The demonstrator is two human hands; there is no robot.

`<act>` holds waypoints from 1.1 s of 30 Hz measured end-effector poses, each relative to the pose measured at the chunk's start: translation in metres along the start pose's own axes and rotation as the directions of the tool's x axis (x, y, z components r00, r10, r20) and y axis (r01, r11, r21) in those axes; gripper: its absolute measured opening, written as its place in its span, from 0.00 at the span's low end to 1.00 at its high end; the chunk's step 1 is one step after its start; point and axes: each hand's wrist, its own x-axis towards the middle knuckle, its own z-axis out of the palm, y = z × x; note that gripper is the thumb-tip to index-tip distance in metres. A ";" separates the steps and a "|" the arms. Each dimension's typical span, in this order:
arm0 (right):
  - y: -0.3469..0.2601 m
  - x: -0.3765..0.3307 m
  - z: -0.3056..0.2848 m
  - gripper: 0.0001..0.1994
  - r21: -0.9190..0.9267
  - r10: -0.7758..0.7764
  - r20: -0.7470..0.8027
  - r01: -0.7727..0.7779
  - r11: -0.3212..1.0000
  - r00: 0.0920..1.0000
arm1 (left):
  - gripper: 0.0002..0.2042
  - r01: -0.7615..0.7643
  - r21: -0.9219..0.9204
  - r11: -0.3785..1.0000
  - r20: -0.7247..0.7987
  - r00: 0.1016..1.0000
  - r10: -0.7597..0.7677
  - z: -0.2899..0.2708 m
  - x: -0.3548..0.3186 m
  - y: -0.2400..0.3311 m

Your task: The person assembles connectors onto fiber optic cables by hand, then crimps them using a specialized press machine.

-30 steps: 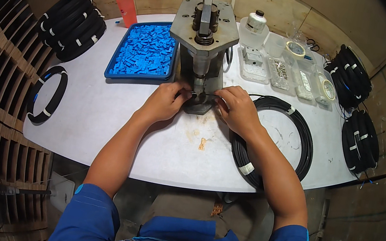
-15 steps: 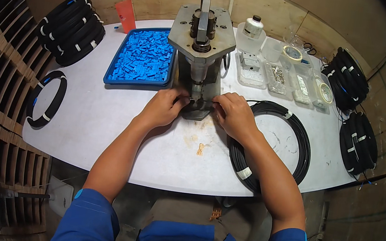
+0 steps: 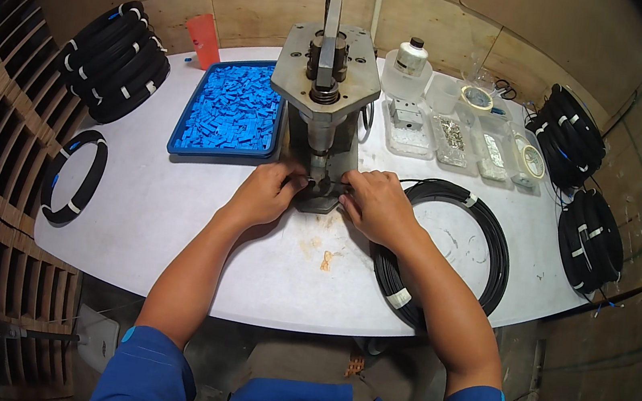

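Note:
A grey metal hand press point(image 3: 325, 96) stands at the middle of the white table point(image 3: 172, 221). Both hands meet at its base. My left hand point(image 3: 263, 193) pinches something small at the left of the press foot; what it is stays hidden by the fingers. My right hand point(image 3: 373, 203) grips the thin black cable end at the right of the foot. That cable runs back to a large black cable coil point(image 3: 452, 254) lying on the table under my right forearm.
A blue tray point(image 3: 229, 111) full of small blue parts sits left of the press. Clear boxes of small metal parts point(image 3: 458, 141), a bottle point(image 3: 410, 62) and tape rolls stand behind right. More black coils lie at the left point(image 3: 112, 59), point(image 3: 73, 176) and right point(image 3: 579, 145), point(image 3: 592, 236).
The view has shifted slightly. Both hands stay at the base of the press, with the fingers drawn a little closer to the press foot.

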 end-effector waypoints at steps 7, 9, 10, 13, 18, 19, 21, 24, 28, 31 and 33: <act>0.007 0.001 0.005 0.09 -0.005 -0.065 -0.115 0.065 0.998 0.991 | 0.11 -0.022 -0.014 1.000 -0.013 1.000 0.022 0.001 0.001 0.000; 0.008 0.000 0.005 0.08 0.005 -0.080 -0.143 0.081 0.997 0.986 | 0.11 -0.012 -0.010 1.000 0.002 1.000 0.012 0.001 0.001 0.001; 0.007 0.001 0.005 0.07 0.020 -0.072 -0.148 0.076 0.997 0.986 | 0.11 -0.014 -0.007 1.000 0.000 1.000 0.014 0.001 0.001 0.000; 0.006 0.001 0.006 0.06 0.019 -0.062 -0.155 0.066 0.998 0.986 | 0.11 -0.012 -0.001 1.000 0.004 1.000 0.012 0.001 0.001 -0.003; 0.007 0.002 0.008 0.05 -0.026 -0.085 -0.174 0.082 0.996 0.981 | 0.10 -0.005 0.001 1.000 0.013 1.000 0.005 0.001 0.001 0.000; 0.007 0.002 0.009 0.05 -0.035 -0.085 -0.177 0.080 0.996 0.981 | 0.10 -0.006 0.001 1.000 0.013 1.000 0.006 0.000 0.001 0.000; 0.007 0.002 0.010 0.05 -0.046 -0.085 -0.179 0.078 0.996 0.980 | 0.11 0.003 0.007 1.000 0.020 1.000 -0.003 -0.001 0.002 0.001; 0.008 0.001 0.010 0.05 -0.077 -0.098 -0.170 0.085 0.993 0.981 | 0.11 0.007 0.002 1.000 0.032 0.999 -0.007 0.000 0.003 0.002; 0.003 0.002 0.009 0.06 -0.103 -0.095 -0.156 0.079 0.991 0.983 | 0.11 0.005 0.007 1.000 0.030 1.000 -0.006 0.000 0.003 0.000; 0.002 0.002 0.008 0.07 -0.107 -0.091 -0.152 0.075 0.991 0.984 | 0.10 -0.008 0.002 1.000 0.020 1.000 0.008 -0.001 0.003 0.001; 0.002 0.002 0.008 0.08 -0.105 -0.097 -0.156 0.081 0.991 0.983 | 0.10 -0.013 0.022 1.000 0.022 1.000 0.013 -0.001 0.003 0.001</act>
